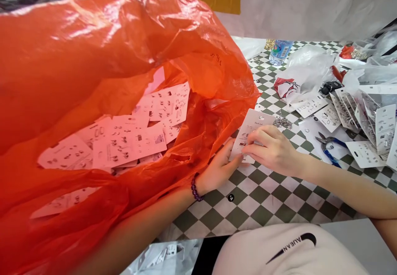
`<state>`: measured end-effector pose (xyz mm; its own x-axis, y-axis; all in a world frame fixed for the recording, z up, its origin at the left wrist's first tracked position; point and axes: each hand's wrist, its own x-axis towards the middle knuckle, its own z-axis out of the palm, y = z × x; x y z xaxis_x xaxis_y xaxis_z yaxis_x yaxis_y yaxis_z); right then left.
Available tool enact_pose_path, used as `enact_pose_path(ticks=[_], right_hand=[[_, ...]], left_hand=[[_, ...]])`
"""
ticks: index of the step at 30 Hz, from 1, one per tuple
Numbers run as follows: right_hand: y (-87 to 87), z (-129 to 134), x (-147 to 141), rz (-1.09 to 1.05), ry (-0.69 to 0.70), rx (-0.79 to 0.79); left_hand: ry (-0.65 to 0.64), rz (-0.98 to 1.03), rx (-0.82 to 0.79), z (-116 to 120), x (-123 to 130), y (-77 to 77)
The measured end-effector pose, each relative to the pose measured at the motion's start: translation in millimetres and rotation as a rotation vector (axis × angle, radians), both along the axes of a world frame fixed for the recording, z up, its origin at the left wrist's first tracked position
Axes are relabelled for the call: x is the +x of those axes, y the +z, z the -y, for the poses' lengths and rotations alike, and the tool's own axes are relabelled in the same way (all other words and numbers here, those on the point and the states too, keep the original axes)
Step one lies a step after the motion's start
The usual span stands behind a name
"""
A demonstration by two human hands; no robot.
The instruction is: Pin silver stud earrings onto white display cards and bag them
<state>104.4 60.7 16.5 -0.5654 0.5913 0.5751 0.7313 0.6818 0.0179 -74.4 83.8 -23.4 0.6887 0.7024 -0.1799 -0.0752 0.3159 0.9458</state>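
Observation:
A white earring card [252,123] with small pieces mounted in rows is tilted above the checkered tabletop. My left hand [218,168], with a purple bead bracelet on the wrist, grips its lower left edge between thumb and fingers. Across the card's face lies my right hand [276,149], its fingertips pinched together at the lower pieces; what they pinch is too small and covered to make out. Just behind the card is a small heap of silver earring parts [282,122]. To the left, a big orange plastic bag [217,64] gapes open, with many filled earring cards [130,144] inside.
Blue-handled pliers [331,146] lie right of my hands. Beyond them stand and lie several more earring cards [367,154]. Clear plastic bags [316,66] and a water bottle [280,52] are at the back of the checkered table [260,202]. The orange bag covers the left side.

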Motion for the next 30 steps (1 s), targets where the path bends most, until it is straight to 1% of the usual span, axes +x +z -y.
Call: enact_pose_path(ticks=[3,7,11,15,17,20,22,26,28,30], right_hand=[[-5.3,-1.2,-2.2,-0.027,-0.029,-0.006],[-4.3,-1.2,-4.1,-0.020,-0.048,-0.034],[-2.6,0.3,-9.2,0.029,-0.093,-0.042],[0.3,2.1,-13.2,0.045,-0.180,-0.045],[5.1,1.6,-11.3,0.008,-0.226,-0.053],[14.4,-1.8,-1.8,-0.100,-0.304,-0.078],[19.3,-5.1,7.4,-0.192,-0.347,-0.157],[23.5,-9.3,22.1,-0.313,-0.390,-0.504],[24.6,-9.8,24.9,-0.300,-0.394,-0.566],[26.8,-9.6,25.0,-0.272,-0.380,-0.547]], left_hand=[[0.004,-0.007,0.010,-0.2,0.7,0.3],[0.005,-0.013,0.044,1.0,0.9,0.8],[0.009,-0.051,0.167,2.6,0.5,2.8],[0.028,-0.090,0.288,1.8,-1.2,3.9],[0.045,-0.094,0.285,1.1,-2.1,2.9],[0.045,-0.086,0.232,0.7,-3.0,0.6],[0.034,-0.078,0.218,0.3,-3.3,-0.2],[0.026,-0.090,0.229,-1.7,-3.6,1.3],[0.018,-0.103,0.266,-2.8,-3.5,1.9],[0.018,-0.106,0.318,-3.2,-3.3,1.2]])
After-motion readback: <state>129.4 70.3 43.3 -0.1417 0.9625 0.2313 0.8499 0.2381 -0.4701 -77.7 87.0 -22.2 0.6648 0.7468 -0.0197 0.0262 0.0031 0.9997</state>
